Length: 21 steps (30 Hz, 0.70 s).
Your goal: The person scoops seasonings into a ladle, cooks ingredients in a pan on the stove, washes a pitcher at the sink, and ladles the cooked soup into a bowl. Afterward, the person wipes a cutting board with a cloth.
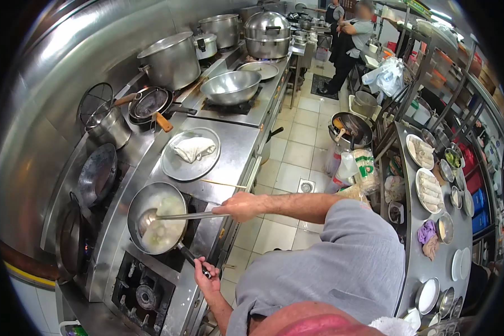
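My left hand is closed around the black handle of a deep pan that sits over a burner of the stove. A pale, cloudy liquid with lighter bits covers the pan's bottom. Closed on the end of a long metal ladle, my right hand is at the stove's front edge. The ladle's bowl dips into the liquid at the pan's far side. Just beyond the pan, a round metal tray carries a folded white cloth. A thin stick lies beside the tray.
A bare burner is nearer me. Farther along are a wide metal bowl, a stockpot and strainers. Behind me, a counter holds plates of white rolls. A person stands up the aisle.
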Motion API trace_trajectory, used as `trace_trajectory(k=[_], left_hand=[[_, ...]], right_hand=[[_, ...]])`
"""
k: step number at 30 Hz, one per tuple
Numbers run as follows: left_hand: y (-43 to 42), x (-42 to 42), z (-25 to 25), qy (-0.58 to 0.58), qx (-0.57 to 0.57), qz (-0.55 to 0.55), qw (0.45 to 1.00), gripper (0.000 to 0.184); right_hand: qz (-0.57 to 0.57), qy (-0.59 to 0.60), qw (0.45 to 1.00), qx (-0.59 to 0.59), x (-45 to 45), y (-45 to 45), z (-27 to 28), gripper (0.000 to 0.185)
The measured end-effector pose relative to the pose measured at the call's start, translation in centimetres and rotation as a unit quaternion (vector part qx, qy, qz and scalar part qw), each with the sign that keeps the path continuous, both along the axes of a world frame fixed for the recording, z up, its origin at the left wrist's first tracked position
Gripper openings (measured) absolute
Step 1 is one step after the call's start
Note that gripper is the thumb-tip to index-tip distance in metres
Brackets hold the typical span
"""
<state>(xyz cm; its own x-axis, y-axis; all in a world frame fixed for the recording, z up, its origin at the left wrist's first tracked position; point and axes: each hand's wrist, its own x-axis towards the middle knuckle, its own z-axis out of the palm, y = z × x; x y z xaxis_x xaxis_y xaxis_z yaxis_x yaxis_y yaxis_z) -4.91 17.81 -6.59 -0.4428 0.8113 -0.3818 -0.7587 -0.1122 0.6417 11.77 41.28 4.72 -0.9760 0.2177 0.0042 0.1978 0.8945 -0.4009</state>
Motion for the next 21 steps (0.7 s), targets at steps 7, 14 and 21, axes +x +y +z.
trace_trajectory(k=[7, 14, 21], left_hand=[[-0.2, 0.2, 0.2, 0.019, -0.015, -0.002, 1.0, 0.031], [-0.7, 0.8, 0.0, 0.006, 0.007, 0.01, 1.0, 0.051], [-2.4, 1.1, -2.2, -0.041, 0.037, 0.002, 0.998, 0.058]], right_hand=[[-0.143, 0.06, 0.979, -0.129, -3.0, -2.4, -5.1, 0.044], [-0.115, 0.006, 0.991, -0.074, -1.8, -4.4, -2.2, 0.042], [-0.041, 0.007, 0.989, -0.145, 3.4, -5.7, 4.2, 0.048]])
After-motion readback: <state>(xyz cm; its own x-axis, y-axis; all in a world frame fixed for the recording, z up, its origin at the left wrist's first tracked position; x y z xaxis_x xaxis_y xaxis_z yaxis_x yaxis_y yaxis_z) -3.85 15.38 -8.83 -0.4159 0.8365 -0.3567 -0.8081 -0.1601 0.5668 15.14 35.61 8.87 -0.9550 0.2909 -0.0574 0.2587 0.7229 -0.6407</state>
